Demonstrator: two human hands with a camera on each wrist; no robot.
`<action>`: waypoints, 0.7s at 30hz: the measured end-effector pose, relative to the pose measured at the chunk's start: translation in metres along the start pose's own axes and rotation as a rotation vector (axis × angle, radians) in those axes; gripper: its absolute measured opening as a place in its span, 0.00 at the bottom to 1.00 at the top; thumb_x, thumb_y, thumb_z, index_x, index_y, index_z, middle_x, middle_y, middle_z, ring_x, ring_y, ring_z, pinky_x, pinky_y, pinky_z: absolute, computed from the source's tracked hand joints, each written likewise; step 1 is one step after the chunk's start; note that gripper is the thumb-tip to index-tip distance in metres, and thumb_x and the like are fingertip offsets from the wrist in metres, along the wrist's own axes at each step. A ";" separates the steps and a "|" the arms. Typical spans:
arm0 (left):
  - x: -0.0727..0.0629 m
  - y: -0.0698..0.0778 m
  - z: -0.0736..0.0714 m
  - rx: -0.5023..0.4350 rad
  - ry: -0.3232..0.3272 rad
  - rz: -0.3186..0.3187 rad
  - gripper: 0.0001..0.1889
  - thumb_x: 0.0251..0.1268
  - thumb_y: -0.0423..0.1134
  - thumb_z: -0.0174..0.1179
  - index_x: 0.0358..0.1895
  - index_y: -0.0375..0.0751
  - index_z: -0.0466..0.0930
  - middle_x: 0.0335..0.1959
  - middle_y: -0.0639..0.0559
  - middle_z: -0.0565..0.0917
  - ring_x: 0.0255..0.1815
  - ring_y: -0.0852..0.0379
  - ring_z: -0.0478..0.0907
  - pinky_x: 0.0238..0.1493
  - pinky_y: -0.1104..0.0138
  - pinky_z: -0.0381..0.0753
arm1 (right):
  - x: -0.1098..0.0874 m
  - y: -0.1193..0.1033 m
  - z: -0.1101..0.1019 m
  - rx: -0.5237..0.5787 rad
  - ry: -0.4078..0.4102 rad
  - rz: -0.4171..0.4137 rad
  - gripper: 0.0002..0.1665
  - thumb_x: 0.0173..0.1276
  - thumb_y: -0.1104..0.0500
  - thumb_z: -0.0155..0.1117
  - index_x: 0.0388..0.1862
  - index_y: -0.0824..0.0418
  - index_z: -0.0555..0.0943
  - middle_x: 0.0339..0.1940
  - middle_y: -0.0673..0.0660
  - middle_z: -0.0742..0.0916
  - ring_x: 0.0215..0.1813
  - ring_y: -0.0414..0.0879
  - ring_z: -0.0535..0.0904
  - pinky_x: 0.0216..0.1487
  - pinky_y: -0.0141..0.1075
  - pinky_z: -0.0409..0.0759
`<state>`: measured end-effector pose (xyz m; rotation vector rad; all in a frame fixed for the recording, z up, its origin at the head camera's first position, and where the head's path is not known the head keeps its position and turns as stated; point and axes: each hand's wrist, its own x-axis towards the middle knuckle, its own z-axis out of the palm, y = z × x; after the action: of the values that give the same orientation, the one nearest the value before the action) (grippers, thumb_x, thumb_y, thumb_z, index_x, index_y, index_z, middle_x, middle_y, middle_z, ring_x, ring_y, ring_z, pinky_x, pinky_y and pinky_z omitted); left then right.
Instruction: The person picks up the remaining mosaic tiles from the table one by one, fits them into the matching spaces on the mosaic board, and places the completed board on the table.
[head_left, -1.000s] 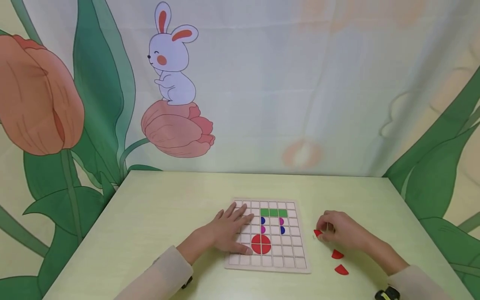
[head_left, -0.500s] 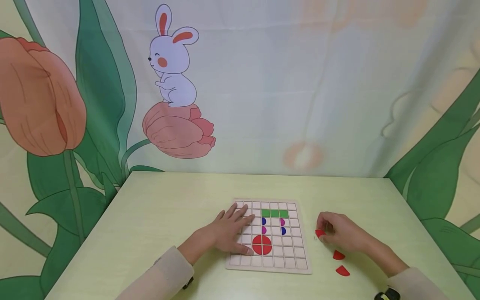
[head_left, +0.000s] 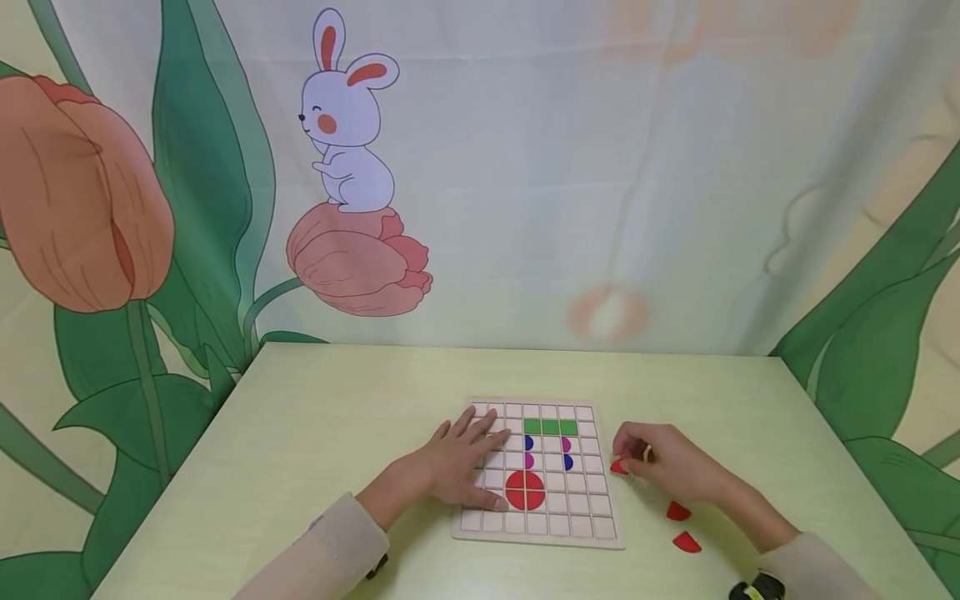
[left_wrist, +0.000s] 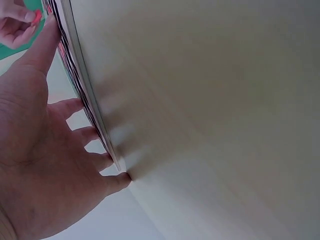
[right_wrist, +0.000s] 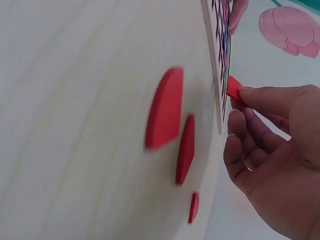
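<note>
My left hand [head_left: 453,467] lies with spread fingers on the left side of a pale square-grid board [head_left: 581,527]. Between thumb and fingertips, my right hand [head_left: 663,458] pinches a red quarter-circle piece [head_left: 618,467] just off the board's right edge. The right wrist view shows that held red piece [right_wrist: 233,87] overlapping the board's edge. On the board sit a row of green squares [head_left: 551,427], blue half-circles [head_left: 567,462], magenta half-circles [head_left: 566,445] and a red circle [head_left: 525,490] made of quarter pieces.
Loose red quarter-circle pieces lie right of the board, one [head_left: 678,511] below the right hand and another [head_left: 686,542] nearer me. A third small red piece [right_wrist: 194,207] shows in the right wrist view. Behind the pale table [head_left: 337,392] hangs a printed curtain [head_left: 510,167].
The right hand has moved left toward the board, carrying the pinched red quarter-circle piece. The left hand stays in place on the board.
</note>
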<state>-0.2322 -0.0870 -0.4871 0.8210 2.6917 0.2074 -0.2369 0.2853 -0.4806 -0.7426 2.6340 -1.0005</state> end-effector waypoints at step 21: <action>-0.003 -0.002 0.003 -0.006 -0.001 0.004 0.58 0.60 0.80 0.60 0.88 0.58 0.49 0.90 0.49 0.42 0.88 0.38 0.33 0.82 0.35 0.46 | 0.044 -0.043 0.051 0.065 -0.068 -0.108 0.05 0.73 0.63 0.73 0.40 0.54 0.86 0.34 0.45 0.85 0.40 0.43 0.80 0.43 0.33 0.82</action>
<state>-0.2301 -0.0902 -0.4901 0.8244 2.6875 0.2164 -0.2383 0.2063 -0.4916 -0.8952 2.5147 -1.0632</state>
